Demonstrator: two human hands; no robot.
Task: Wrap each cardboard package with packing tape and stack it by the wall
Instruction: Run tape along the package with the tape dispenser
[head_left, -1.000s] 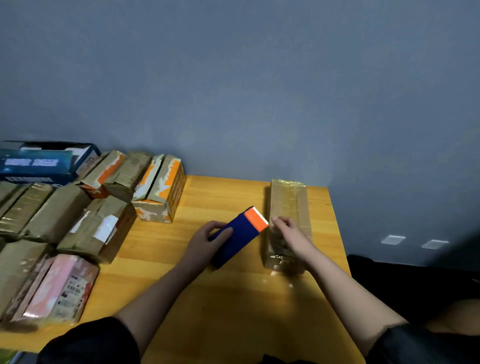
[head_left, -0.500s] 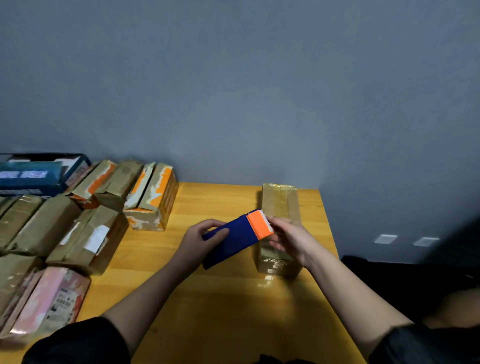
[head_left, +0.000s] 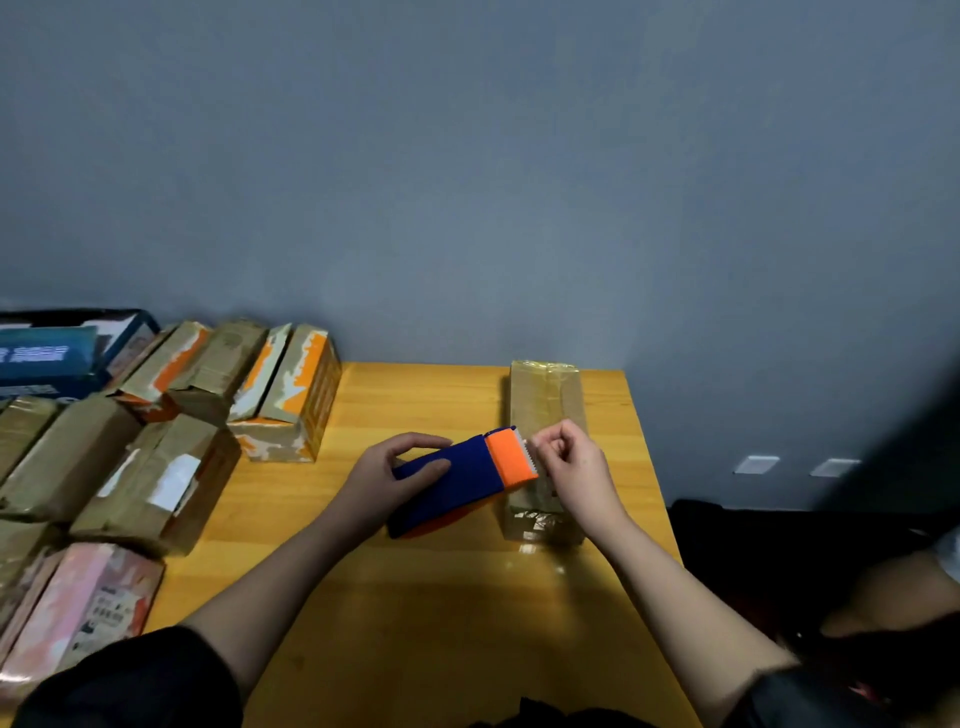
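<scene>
The left hand (head_left: 387, 480) grips the blue tape dispenser (head_left: 457, 480); the right hand (head_left: 571, 467) pinches at its orange cutter end, probably the tape end. Behind them the package (head_left: 545, 400) lies on the table (head_left: 415, 597), already glossy with tape. Many packages (head_left: 156, 467) at left seem unstacked.

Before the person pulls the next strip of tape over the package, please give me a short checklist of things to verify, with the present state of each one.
1. Left hand grips the blue tape dispenser: ok.
2. Right hand fingers are curled at the dispenser's orange toothed end: ok.
3. Tape end is really pinched between those fingers: cannot tell, the tape is clear.
4. Package lies flat on the wooden table: ok.
5. Package is held steady by a hand: not ok, both hands are on the dispenser.
</scene>
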